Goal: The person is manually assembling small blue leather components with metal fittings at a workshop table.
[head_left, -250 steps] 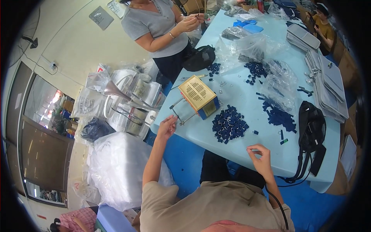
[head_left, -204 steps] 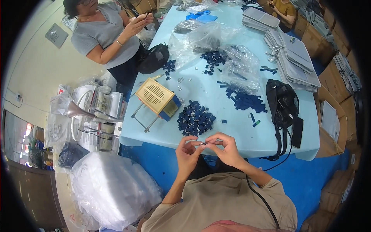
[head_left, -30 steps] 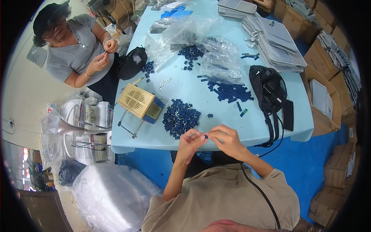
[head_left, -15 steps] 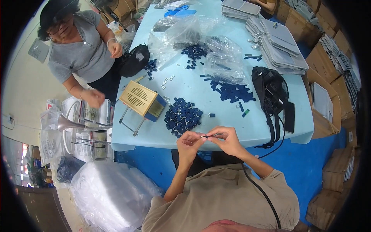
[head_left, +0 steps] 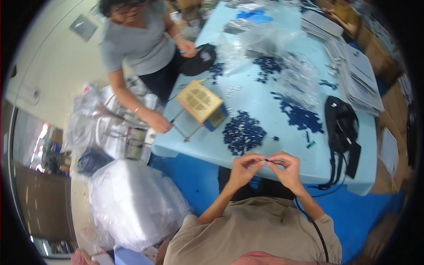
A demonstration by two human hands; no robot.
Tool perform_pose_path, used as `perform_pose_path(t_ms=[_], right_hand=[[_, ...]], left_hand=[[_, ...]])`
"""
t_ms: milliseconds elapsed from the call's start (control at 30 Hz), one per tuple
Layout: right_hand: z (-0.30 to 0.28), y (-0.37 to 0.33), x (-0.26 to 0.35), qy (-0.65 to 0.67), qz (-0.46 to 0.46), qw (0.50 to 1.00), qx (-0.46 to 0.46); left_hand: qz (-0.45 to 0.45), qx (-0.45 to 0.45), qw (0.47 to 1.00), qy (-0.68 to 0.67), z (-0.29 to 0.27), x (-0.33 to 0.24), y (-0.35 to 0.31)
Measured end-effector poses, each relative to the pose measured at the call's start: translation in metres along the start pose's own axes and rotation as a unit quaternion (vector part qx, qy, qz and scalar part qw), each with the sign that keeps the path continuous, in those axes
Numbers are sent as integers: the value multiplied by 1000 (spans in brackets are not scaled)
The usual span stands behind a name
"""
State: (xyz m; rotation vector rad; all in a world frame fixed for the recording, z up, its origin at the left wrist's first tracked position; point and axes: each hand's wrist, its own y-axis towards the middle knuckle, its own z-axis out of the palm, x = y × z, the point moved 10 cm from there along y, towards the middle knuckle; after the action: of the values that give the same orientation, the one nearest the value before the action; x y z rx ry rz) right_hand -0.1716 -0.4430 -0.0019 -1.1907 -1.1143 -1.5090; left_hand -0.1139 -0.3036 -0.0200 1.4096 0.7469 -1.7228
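Observation:
At the table's near edge, my left hand (head_left: 243, 171) and my right hand (head_left: 288, 171) meet fingertip to fingertip. Both are closed in a pinch on a small dark fabric tab (head_left: 266, 160), most of it covered by my fingers; whether a ring is on it I cannot tell. Just beyond my left hand lies a heap of navy tabs with metal rings (head_left: 244, 136). One single tab (head_left: 275, 138) rests apart, to the right of that heap. Farther right is a spread of navy fabric strips (head_left: 302, 118) without visible rings.
A wooden box-like device (head_left: 201, 101) with metal legs stands at the left table edge, a co-worker's hand (head_left: 160, 123) beside it. Loose metal rings (head_left: 233, 90) and clear plastic bags (head_left: 298, 79) lie farther back. On the right are a black bag (head_left: 341, 121) and stacked grey panels (head_left: 360, 75).
The whole view has swung left, so the table appears farther right. My hands keep their pinch on the tab. The co-worker's near hand has moved down beside the device's metal legs.

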Motion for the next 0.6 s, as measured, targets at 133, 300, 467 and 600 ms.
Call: perform_pose_path(t_ms=[133,300,467,600], right_hand=[[-2,2,-3,0,13,1000,-12],[6,4,-6,-17,31,999,24],[-14,7,-13,-47,36,998,-7],[-20,10,-10,-45,57,997,-25]], left_hand=[[22,-1,1000,22,-2,-2,-4],[10,-77,996,51,-42,-9,-20],[39,-336,937,88,-180,-69,-62],[-27,-434,897,72,-273,-60,-74]])
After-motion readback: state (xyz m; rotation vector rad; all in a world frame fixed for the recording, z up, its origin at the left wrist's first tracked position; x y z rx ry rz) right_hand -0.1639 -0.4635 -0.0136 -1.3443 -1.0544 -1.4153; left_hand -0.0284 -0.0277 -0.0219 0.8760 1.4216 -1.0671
